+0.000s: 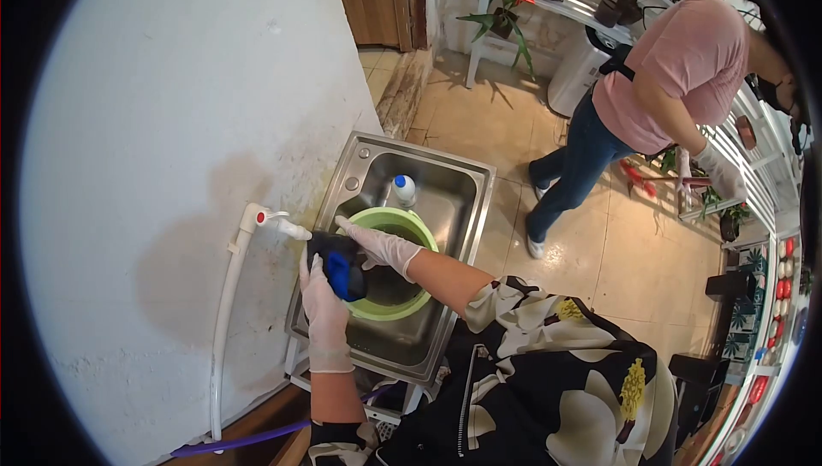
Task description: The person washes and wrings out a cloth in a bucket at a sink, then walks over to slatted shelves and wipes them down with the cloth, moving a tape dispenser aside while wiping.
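Observation:
A dark black item with a bright blue patch point(340, 274) is held just below the tap spout, over the near-left rim of the green basin point(421, 225). It looks soft, but its exact kind cannot be made out. My left hand point(324, 303), in a thin white glove, grips it from the lower left. From the other side my right hand point(383, 246), gloved too, grasps its upper right edge. The basin sits in a stainless steel sink point(473, 182) and has dark water or wet contents at its bottom.
A white bottle with a blue cap point(404, 189) stands in the sink behind the basin. The tap point(276, 218) joins a white pipe point(224, 320) along the wall. At right another person point(676, 81) leans over white shelving, wearing gloves. Potted plants point(505, 21) stand at the back.

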`<state>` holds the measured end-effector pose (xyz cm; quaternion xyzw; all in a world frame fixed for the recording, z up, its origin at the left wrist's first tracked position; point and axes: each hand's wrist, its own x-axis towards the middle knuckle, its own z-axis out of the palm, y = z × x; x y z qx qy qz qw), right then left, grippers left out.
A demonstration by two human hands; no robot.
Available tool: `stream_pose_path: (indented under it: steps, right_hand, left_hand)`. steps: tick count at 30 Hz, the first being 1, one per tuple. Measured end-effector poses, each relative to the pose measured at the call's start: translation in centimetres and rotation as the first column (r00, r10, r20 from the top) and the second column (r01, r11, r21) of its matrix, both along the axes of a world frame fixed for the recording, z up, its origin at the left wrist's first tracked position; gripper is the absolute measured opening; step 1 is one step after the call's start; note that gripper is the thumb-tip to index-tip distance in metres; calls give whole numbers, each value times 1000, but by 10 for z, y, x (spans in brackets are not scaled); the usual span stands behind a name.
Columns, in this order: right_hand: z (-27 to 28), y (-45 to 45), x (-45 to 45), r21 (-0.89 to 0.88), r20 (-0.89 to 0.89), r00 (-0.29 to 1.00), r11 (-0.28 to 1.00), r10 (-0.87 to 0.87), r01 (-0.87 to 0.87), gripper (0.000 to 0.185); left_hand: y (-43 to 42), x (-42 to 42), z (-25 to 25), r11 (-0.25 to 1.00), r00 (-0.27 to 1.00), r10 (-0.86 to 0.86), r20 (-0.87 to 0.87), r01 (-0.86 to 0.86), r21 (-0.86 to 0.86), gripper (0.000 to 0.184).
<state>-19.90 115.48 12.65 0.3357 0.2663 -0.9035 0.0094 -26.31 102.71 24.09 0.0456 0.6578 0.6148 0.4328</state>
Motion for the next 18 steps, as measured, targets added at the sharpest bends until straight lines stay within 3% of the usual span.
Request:
stream_pose_path:
  steps: [2, 5, 9, 12, 13, 14, 16, 17, 18]
  right_hand:
    - [-5, 0, 4, -156, -26, 1000, 988, 2, -6, 70]
    - [22, -16, 7, -170, -224, 968, 982, -117, 79, 75]
    - [15, -14, -3, -190, -306, 946, 980, -110, 53, 54]
    - [24, -3, -6, -124, -340, 932, 988, -129, 92, 38]
    - [28, 2, -8, -71, -349, 928, 991, -131, 113, 32]
    - [35, 5, -10, -18, -358, 924, 991, -132, 135, 27]
    - [59, 4, -13, 161, -267, 951, 966, -155, 203, 21]
    - [66, 5, -15, 252, -222, 959, 940, -174, 229, 20]
    - [65, 6, -18, 263, -235, 958, 938, -166, 227, 21]
  left_hand:
    - [-2, -1, 1, 1000, 1000, 4, -19, -4, -6, 44]
    - [-9, 3, 3, 1000, 999, -16, 33, 15, 19, 43]
    - [-30, -18, -22, 997, 999, -42, -27, 44, 66, 42]
    - [-36, -28, -38, 999, 999, 16, 41, -18, 43, 43]
    - [-46, -39, -57, 980, 970, -188, -154, 196, 40, 44]
    - [-59, -53, -86, 918, 864, -374, -338, 396, -3, 46]
    - [-58, -56, -97, 904, 890, -414, -191, 426, 29, 52]
    - [-48, -46, -86, 966, 954, -256, 154, 246, 78, 57]
    - [-40, -36, -75, 997, 871, -74, 485, 53, 58, 62]
